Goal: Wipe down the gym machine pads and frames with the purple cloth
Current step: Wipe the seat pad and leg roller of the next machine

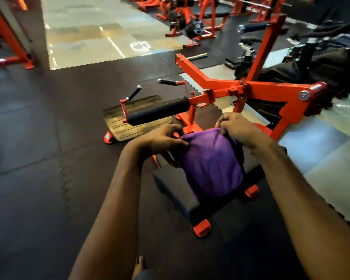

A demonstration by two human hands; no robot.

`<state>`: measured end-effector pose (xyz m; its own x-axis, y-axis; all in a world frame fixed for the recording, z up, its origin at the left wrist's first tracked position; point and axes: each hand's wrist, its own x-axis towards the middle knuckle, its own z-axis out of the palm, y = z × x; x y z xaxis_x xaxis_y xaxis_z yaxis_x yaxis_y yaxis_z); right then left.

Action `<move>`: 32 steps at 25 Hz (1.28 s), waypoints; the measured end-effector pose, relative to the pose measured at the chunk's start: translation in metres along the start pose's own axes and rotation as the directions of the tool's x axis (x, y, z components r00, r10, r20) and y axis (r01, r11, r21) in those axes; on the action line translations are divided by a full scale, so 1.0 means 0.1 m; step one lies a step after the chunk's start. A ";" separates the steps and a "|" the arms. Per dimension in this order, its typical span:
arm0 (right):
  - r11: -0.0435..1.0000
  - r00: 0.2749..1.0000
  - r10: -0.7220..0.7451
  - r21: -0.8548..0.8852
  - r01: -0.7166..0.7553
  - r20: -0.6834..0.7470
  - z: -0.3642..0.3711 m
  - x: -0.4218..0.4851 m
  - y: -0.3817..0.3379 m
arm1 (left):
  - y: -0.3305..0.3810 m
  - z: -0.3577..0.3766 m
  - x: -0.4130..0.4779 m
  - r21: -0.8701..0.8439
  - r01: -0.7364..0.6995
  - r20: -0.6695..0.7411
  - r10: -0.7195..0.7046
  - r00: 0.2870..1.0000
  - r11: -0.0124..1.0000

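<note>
The purple cloth [211,162] hangs spread between both hands over the black seat pad [176,190] of an orange gym machine. My left hand [162,141] pinches the cloth's left top edge. My right hand [238,128] grips its right top corner. A black roller pad [158,111] sticks out to the left from the orange frame [271,91] just beyond the hands. Much of the seat pad is hidden behind the cloth.
A ribbed foot plate [129,118] lies on the dark rubber floor left of the machine. Two black handles [169,81] rise near it. More orange machines and weight plates [194,27] stand at the back. A bare foot [138,265] shows at the bottom.
</note>
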<state>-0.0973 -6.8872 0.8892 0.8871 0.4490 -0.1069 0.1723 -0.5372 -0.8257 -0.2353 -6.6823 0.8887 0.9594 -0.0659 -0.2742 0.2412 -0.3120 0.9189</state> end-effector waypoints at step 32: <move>0.537 0.556 0.060 -0.496 0.682 0.829 2.72 1.10 1.38 | -2.42 1.27 0.65 -0.451 0.437 -0.632 -0.624 0.459 0.778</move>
<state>-0.0923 -6.7172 0.6129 0.1489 0.8096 -0.5678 0.9099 -0.3370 -0.2418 -0.2498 -6.7317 0.6127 0.3825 0.7634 -0.5206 0.6732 0.1557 0.7229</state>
